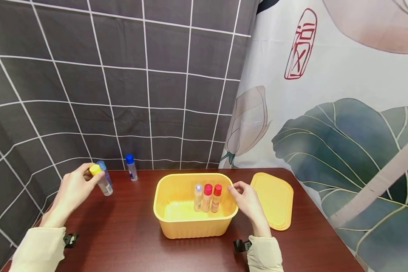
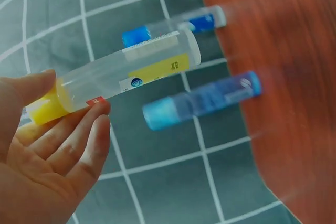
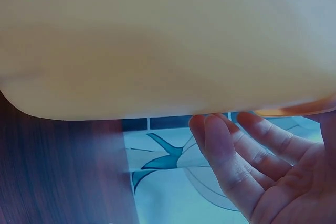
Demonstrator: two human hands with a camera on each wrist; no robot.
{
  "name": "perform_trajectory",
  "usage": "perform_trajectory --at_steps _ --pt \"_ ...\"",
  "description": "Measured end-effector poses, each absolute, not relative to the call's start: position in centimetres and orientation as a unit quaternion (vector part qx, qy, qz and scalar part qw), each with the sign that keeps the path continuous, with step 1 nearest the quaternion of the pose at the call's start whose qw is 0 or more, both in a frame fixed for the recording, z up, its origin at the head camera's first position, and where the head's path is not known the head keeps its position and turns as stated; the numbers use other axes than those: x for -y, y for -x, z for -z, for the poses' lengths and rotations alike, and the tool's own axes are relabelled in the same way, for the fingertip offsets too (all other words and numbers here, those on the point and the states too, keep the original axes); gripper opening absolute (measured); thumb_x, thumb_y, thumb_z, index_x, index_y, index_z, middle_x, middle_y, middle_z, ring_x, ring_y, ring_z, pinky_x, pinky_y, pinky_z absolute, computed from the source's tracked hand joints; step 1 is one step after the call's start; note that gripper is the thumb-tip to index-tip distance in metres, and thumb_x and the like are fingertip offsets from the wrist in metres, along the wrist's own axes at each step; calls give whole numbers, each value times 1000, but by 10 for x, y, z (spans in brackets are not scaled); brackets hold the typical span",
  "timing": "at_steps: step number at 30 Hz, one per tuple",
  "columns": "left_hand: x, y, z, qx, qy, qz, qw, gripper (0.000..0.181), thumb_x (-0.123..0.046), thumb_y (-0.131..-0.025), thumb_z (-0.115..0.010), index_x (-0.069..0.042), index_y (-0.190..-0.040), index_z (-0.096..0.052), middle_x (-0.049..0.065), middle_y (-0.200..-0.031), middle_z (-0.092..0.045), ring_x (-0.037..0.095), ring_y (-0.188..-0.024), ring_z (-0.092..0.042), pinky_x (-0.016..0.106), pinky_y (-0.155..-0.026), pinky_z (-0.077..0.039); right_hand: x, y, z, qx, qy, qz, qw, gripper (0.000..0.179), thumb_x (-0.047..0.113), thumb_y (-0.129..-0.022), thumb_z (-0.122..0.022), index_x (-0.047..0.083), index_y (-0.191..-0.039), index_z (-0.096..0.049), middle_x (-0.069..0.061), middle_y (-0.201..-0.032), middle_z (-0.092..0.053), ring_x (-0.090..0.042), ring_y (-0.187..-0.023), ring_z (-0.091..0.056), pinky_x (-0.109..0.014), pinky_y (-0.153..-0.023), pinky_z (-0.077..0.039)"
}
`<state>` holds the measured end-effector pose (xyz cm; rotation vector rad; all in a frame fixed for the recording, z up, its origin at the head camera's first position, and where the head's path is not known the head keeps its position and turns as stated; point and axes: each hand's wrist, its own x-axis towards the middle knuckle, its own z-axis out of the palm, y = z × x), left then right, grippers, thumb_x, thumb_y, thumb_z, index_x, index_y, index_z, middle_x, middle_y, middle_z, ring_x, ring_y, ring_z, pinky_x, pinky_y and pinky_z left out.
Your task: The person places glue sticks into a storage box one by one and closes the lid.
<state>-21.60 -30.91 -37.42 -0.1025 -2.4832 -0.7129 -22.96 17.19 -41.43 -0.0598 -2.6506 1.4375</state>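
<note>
My left hand point(image 1: 75, 186) pinches a clear tube point(image 2: 126, 72) by its yellow cap point(image 1: 95, 169), holding it tilted above the left side of the table. Behind it, a tube with a blue cap point(image 1: 102, 165) is partly hidden in the head view. A second blue-capped tube point(image 1: 132, 172) stands a little to the right. At the right end of a yellow plastic box point(image 1: 193, 228), my right hand point(image 1: 247, 200) holds the rim between thumb and fingers. Inside the box, against its right part, stand a tube with a pale cap point(image 1: 198, 198) and two tubes with red caps point(image 1: 207, 196).
A flat yellow lid point(image 1: 273, 202) lies on the dark red table point(image 1: 122, 230), right of the box and just beyond the right hand. A dark grid-patterned cloth point(image 1: 122, 87) hangs along the back and left edges, and a white floral cloth point(image 1: 275, 56) hangs at the right.
</note>
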Motion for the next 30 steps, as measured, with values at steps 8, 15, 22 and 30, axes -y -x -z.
perform_trajectory --at_steps 8,15,22,30 --pt "283 213 356 924 70 266 266 38 -25 -87 -75 0 -113 -62 14 -81 -68 25 -66 -60 34 -54 -43 -172 230 416 877 21 -475 63 22 26 -94 -67 4 -99 -68 -10 -82 -62 -21 -73 -56 -28 -63 -50" --pt "268 213 346 926 94 262 254 40 -27 -88 -74 -1 -115 -62 9 -77 -66 18 -60 -56 33 -54 -44 -172 230 415 876 28 -478 53 24 27 -94 -66 5 -101 -67 -14 -86 -63 -22 -75 -56 -28 -64 -51" --pt "254 215 333 922 113 271 251 42 -28 -87 -75 -1 -116 -62 8 -79 -66 18 -62 -56 30 -53 -45 -171 231 413 875 20 -480 61 22 25 -94 -67 3 -100 -67 -15 -86 -63 -21 -74 -56 -28 -64 -49" --pt "239 218 323 910 147 273 275 33 -24 -85 -78 -6 -109 -65 3 -75 -67 17 -63 -58 31 -55 -44 -172 230 412 875 18 -480 59 23 25 -94 -67 3 -100 -67 -13 -84 -63 -21 -74 -56 -29 -64 -50"
